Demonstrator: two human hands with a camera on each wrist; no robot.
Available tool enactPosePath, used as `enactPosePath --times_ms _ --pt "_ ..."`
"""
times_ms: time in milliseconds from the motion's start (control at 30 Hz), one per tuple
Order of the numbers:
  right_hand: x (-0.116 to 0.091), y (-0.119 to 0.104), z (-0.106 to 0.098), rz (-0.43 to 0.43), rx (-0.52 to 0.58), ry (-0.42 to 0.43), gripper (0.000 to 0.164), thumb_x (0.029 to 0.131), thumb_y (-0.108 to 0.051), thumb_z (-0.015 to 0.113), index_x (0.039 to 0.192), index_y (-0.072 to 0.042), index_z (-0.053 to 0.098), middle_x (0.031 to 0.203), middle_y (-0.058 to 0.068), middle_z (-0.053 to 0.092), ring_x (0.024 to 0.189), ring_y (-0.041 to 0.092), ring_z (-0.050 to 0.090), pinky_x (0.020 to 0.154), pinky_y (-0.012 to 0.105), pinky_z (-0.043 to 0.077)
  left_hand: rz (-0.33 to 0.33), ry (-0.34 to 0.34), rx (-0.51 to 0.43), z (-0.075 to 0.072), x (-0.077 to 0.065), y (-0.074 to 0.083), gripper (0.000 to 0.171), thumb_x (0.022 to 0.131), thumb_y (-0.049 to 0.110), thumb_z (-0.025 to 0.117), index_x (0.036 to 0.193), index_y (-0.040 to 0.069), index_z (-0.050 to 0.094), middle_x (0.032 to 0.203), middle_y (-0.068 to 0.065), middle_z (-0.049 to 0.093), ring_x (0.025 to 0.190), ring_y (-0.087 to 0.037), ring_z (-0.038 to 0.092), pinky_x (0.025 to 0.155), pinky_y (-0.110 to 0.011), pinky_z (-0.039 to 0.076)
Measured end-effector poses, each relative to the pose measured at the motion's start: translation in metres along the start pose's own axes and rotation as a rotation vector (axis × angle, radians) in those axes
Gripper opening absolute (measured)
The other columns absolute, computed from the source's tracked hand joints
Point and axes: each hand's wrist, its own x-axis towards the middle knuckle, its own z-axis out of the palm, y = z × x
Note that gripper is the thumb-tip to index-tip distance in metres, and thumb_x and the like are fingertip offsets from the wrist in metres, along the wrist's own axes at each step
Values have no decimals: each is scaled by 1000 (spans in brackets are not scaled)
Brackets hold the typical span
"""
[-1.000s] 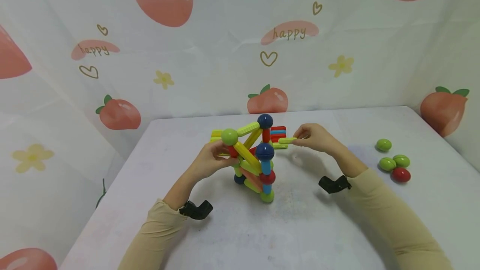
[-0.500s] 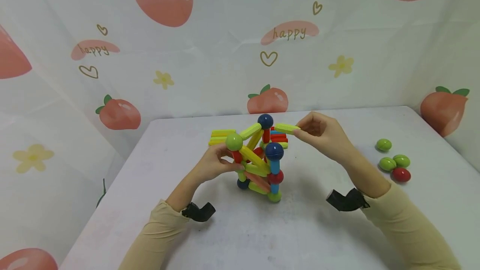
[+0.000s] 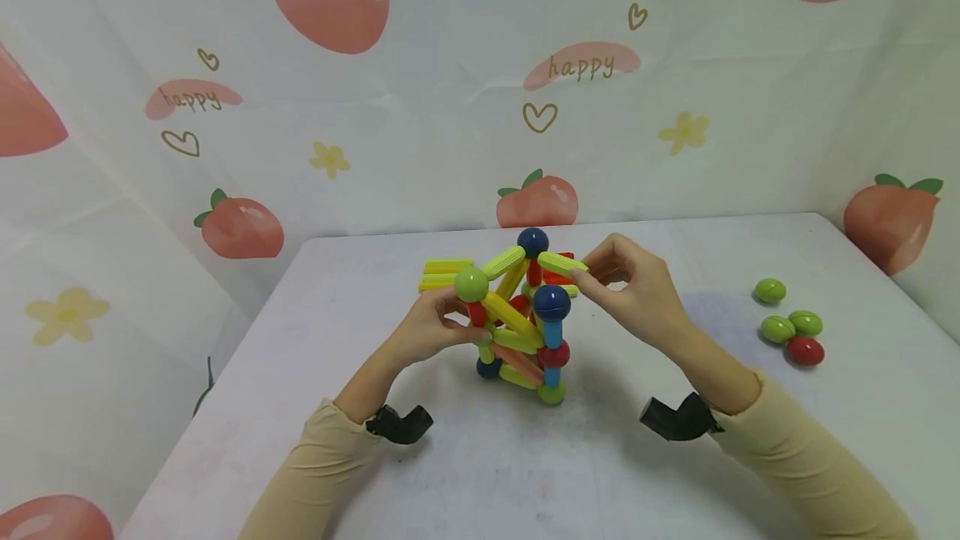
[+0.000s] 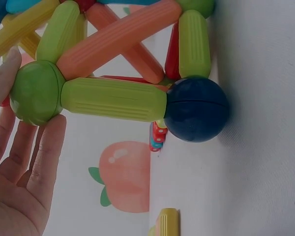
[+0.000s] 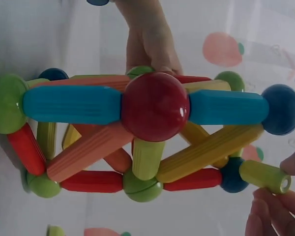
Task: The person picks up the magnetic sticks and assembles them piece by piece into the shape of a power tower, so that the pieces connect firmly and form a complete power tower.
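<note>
A tower of magnetic rods and balls (image 3: pixel 512 317) stands upright on the table in the head view. My left hand (image 3: pixel 429 327) holds its left side, fingers at the red rod under the top green ball (image 3: pixel 471 284); the left wrist view shows thumb and fingers about a lower green ball (image 4: pixel 37 92). Between thumb and fingers, my right hand (image 3: pixel 637 294) pinches a yellow-green magnetic rod (image 3: pixel 561 263). That rod's other end meets the top dark blue ball (image 5: pixel 234 175) in the right wrist view. The left hand's fingertips are partly hidden behind the tower.
Loose yellow and yellow-green rods (image 3: pixel 447 266) lie behind the tower on the left. Red rods (image 3: pixel 557 278) lie behind it, partly covered. At the table's right are several green balls (image 3: pixel 770 291) and a red ball (image 3: pixel 806 351). A printed cloth hangs behind the table.
My right hand has lifted the yellow-green rod from beside the rear pile and brought it left against the top dark blue ball. The tower's front has shifted slightly right with my left hand.
</note>
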Motion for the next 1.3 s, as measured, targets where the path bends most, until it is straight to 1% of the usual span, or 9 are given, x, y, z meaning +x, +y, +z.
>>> enactPosePath --times_ms 100,267,500,633,700,800,933,1033,1300 --pt "-1 0 -1 -13 -16 44 12 83 -5 67 86 -2 57 79 8 66 68 -3 57 66 10 50 5 -1 4 0 1 0 44 77 3 74 117 0 57 108 -22 63 96 -28 62 79 -30 57" --pt "0 0 0 9 -11 21 14 84 -8 67 88 -1 55 80 9 66 69 -2 57 67 11 51 7 -1 5 0 1 -1 45 77 3 74 118 -1 57 108 -23 63 96 -29 62 79 -29 57" --pt "-1 0 0 26 50 -143 20 92 -13 57 113 -10 58 91 9 70 78 8 65 72 22 52 13 -6 6 0 1 -2 45 77 4 74 118 -1 57 108 -23 63 96 -28 62 79 -29 57" --pt "-2 -1 -3 17 91 -217 27 97 -17 49 121 -12 59 113 8 67 92 17 66 82 22 52 12 -8 4 0 2 -2 44 77 4 74 118 -1 57 108 -23 63 96 -27 62 79 -29 57" --pt "-3 -2 -3 2 99 -254 30 98 -19 47 126 -14 57 124 7 62 102 16 64 87 21 50 12 -9 3 0 2 -2 44 77 4 73 117 -1 57 108 -23 63 96 -27 62 79 -29 57" --pt "-4 -2 -3 -41 94 -298 35 95 -18 52 130 -14 55 129 7 60 104 15 62 89 23 51 6 -7 4 1 2 -1 44 77 4 74 117 -1 57 108 -23 63 95 -27 62 78 -29 57" --pt "-5 -3 -2 -94 53 -313 46 89 -17 62 133 -14 52 123 5 64 98 13 64 87 28 53 6 -6 3 1 1 0 44 77 5 74 118 -1 57 108 -23 63 95 -26 62 78 -29 57" --pt "-5 -5 0 -113 52 -330 53 84 -18 68 134 -15 51 120 4 66 100 11 63 87 27 52 13 -4 1 1 1 0 43 77 4 73 117 -1 57 108 -23 63 94 -23 62 78 -29 57" --pt "-5 -5 3 -148 75 -334 55 81 -15 71 133 -13 51 118 4 65 100 9 61 87 25 52 16 -1 6 1 1 0 42 77 4 74 116 0 58 107 -21 64 93 -17 62 78 -29 57"
